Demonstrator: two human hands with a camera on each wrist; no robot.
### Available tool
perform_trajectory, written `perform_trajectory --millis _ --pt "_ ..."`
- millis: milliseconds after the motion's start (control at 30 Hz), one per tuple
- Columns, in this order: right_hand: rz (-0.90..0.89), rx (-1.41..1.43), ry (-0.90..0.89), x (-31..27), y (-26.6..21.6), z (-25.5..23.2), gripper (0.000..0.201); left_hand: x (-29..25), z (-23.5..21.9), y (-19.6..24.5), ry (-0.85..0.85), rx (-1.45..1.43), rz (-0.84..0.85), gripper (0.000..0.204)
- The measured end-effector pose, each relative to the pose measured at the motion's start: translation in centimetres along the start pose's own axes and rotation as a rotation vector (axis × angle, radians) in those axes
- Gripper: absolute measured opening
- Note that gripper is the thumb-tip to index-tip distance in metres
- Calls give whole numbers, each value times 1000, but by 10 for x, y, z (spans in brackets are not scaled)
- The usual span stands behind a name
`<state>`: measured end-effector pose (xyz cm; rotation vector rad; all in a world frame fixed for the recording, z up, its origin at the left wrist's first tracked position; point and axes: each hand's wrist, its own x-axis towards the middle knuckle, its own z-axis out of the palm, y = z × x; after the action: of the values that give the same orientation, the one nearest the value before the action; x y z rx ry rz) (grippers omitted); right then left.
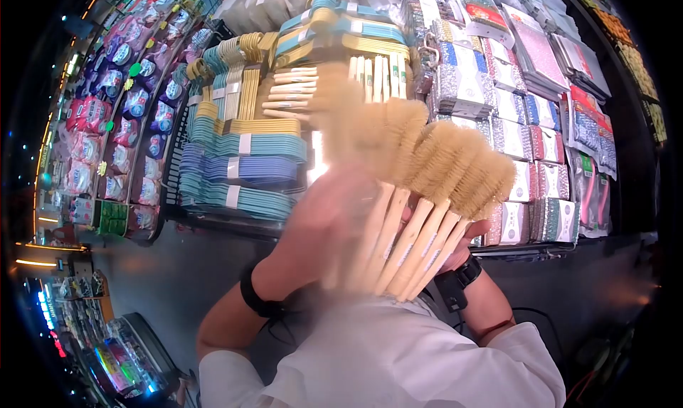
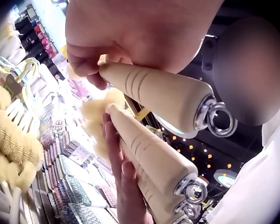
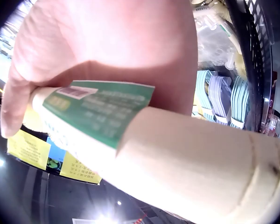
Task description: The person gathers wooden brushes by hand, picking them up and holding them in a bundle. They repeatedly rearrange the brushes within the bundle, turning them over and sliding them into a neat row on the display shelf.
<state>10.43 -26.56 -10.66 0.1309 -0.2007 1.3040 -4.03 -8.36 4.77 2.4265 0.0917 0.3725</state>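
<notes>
My left hand (image 1: pixel 313 219), blurred in the head view, grips a bristle brush by its pale wooden handle (image 2: pixel 161 91). A metal ring caps the end of that handle. Several more brushes (image 1: pixel 462 170) with tan bristles up and handles down are fanned out in my right hand (image 1: pixel 461 250), mostly hidden behind them. From the left wrist, the right fingers (image 2: pixel 128 186) show curled along their ringed handles. Close to the right wrist camera is a handle with a green label (image 3: pixel 95 109), the thumb at its far end.
Behind the brushes, a display bin holds bundled blue and yellow hangers (image 1: pixel 245 145) and more brushes (image 1: pixel 292 91). Packed glittery cloths (image 1: pixel 512 123) are stacked to the right. Colourful packs (image 1: pixel 117 109) hang at left. A dark floor (image 1: pixel 192 273) lies below.
</notes>
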Motion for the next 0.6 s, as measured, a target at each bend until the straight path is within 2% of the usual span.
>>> perform_trajectory --millis 167,300,500,600 --pt "0 19 3 0 4 -1 120 5 11 11 -160 -44 10 52" --pt "1 43 3 1 6 -1 120 6 11 8 -181 -88 3 50" --pt "-4 -4 -13 4 7 -2 120 4 15 3 -94 -51 -39 51" --pt "-10 -10 -5 4 7 -2 120 3 16 0 8 53 -25 59"
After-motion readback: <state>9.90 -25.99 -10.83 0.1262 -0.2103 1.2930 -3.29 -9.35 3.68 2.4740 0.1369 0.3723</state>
